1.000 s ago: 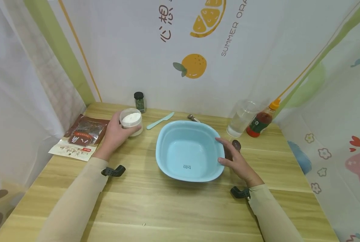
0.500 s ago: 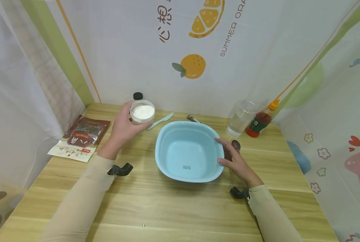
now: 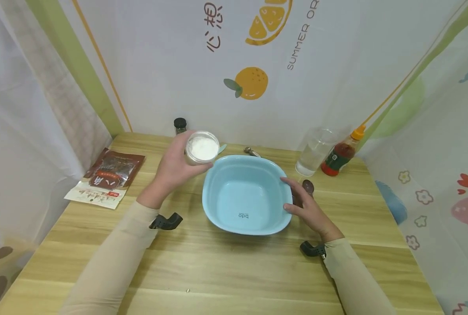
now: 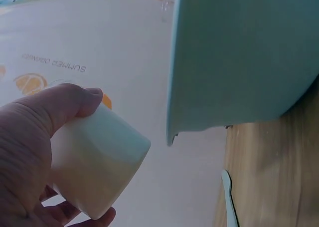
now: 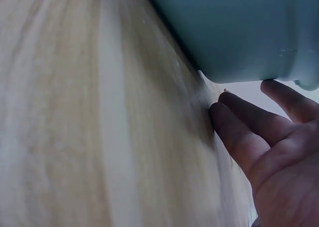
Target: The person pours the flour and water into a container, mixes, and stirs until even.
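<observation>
In the head view my left hand (image 3: 176,164) grips a clear, lidless jar of white powder (image 3: 203,148), raised just off the upper left corner of the light blue basin (image 3: 245,221). The left wrist view has thumb and fingers round the sides of the tilted jar (image 4: 107,159), apart from the basin (image 4: 239,62). The basin stands on the table, and nothing shows inside except a small printed mark. My right hand (image 3: 308,211) rests against its right side, fingertips touching at the rim. From the right wrist, fairly straight fingers (image 5: 239,137) touch the basin's outer wall.
At the back stand a black-capped spice bottle (image 3: 180,124), a measuring spoon (image 3: 251,152), a glass of water (image 3: 312,155) and a red sauce bottle (image 3: 339,155). A dark spoon (image 3: 308,186) lies by the right hand, packets (image 3: 108,175) at left. A pale green knife (image 4: 229,197) is partly hidden.
My left hand has lifted the jar and carried it rightward to the basin's corner, tilting it somewhat. The knife is now mostly covered. My right hand has stayed at the basin.
</observation>
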### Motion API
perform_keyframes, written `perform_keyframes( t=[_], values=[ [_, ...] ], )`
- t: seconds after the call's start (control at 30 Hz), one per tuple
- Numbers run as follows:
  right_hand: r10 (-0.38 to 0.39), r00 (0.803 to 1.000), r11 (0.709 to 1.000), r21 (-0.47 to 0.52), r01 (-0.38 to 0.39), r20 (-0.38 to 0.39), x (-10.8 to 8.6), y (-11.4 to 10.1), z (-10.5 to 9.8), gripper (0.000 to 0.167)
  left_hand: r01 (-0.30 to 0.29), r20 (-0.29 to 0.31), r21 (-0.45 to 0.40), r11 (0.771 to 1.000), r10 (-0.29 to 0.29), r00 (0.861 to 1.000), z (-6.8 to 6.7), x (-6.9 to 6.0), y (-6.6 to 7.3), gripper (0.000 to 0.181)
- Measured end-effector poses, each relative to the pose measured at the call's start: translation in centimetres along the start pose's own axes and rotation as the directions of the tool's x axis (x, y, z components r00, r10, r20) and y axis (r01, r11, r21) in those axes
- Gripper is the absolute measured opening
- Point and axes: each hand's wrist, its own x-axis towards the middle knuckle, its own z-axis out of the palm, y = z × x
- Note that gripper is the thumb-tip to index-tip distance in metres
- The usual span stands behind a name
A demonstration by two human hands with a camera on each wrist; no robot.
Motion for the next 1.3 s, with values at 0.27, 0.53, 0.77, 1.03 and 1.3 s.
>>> perform_keyframes(
  t=[0.27,0.53,0.77,1.03,1.3],
  values=[
    [0.008,1.000,1.000,0.013,-0.008,0.005,0.1,-0.1,0.0,0.077,-0.075,0.068,0.072,0.995,0.070,0.995,0.5,0.2,1.4,0.096],
    [0.018,1.000,1.000,0.014,-0.018,0.001,-0.1,-0.1,0.1,0.077,-0.197,0.103,0.121,0.973,0.185,0.977,1.3,-0.1,2.3,0.092],
    [0.013,1.000,1.000,0.025,-0.013,0.000,0.0,-0.4,0.1,0.077,-0.286,0.117,0.160,0.945,0.270,0.956,2.2,-0.1,2.9,0.093],
    [0.008,1.000,0.999,0.031,-0.008,0.004,0.0,-0.3,0.0,0.077,-0.336,0.165,0.207,0.919,0.306,0.938,3.3,-0.2,3.2,0.096],
    [0.004,1.000,0.999,0.038,-0.005,0.008,0.0,-0.3,0.1,0.077,-0.388,0.181,0.232,0.892,0.352,0.918,4.4,-0.5,3.3,0.095]
  ],
)
